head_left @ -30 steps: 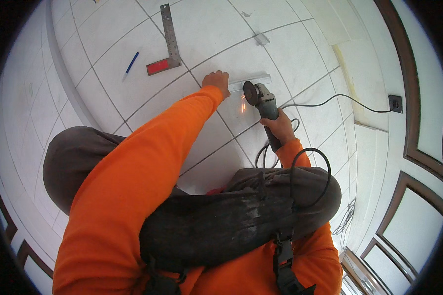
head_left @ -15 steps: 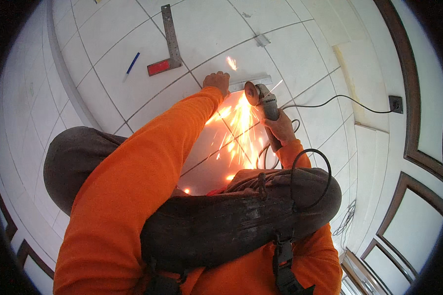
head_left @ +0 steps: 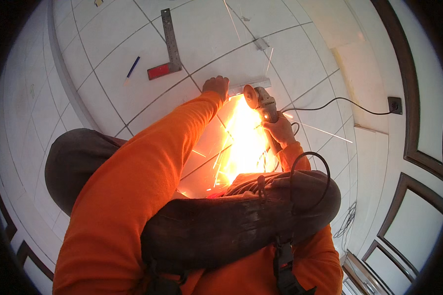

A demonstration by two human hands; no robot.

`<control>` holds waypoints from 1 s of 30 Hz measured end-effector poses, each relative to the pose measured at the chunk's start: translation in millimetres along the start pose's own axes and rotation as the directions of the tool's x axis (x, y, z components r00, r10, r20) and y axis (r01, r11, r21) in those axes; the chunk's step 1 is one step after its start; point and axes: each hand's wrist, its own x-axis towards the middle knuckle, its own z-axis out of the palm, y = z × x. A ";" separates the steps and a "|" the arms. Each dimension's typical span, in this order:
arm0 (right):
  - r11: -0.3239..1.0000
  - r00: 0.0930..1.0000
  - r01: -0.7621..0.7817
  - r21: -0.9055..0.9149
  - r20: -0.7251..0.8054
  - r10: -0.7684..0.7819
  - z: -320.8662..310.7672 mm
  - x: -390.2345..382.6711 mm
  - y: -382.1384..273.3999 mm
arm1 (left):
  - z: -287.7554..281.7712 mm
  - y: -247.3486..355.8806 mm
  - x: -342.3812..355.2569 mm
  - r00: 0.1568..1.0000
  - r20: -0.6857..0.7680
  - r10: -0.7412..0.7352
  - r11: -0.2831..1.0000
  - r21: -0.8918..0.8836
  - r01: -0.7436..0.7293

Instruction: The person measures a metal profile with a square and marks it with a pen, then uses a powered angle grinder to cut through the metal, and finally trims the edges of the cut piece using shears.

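Note:
My left hand [head_left: 216,86], in an orange sleeve, grips the left part of a light metal strip [head_left: 255,83] lying on the tiled floor [head_left: 108,83]. My right hand [head_left: 279,129] is closed round the body of an angle grinder [head_left: 264,105], whose disc [head_left: 250,97] sits against the strip. A bright fan of sparks [head_left: 243,137] pours from the disc down toward my bent legs [head_left: 300,196], hiding the floor there and part of the grinder. Beyond my left hand lie a metal try square [head_left: 173,46] with a red stock and a blue pen [head_left: 133,65].
A black cord [head_left: 359,103] runs to a dark wall socket [head_left: 395,105] at the right. Cabinet-like panels with brown frames [head_left: 406,206] line the right side, near loosely coiled cable [head_left: 348,221]. A grey raised edge [head_left: 64,78] runs along the left.
The sparks have grown from a small streak a second ago into a large, dense glow below the disc, with stray streaks reaching farther out. Both hands stay in nearly the same places.

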 end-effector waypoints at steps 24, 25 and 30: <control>0.994 0.998 0.051 0.097 0.044 -0.055 -5.1 8.3 -7.2 | 1.0 1.0 -4.0 1.000 -0.022 0.011 1.000 -0.004 -0.012; 0.998 0.998 0.023 0.061 0.056 -0.027 -5.0 8.9 -9.0 | 0.8 -0.2 -4.8 1.000 -0.021 0.009 1.000 -0.005 -0.009; 0.997 0.997 0.077 0.021 0.024 -0.077 -2.6 14.4 4.7 | -2.2 3.4 -4.9 1.000 -0.012 0.026 0.999 -0.034 -0.026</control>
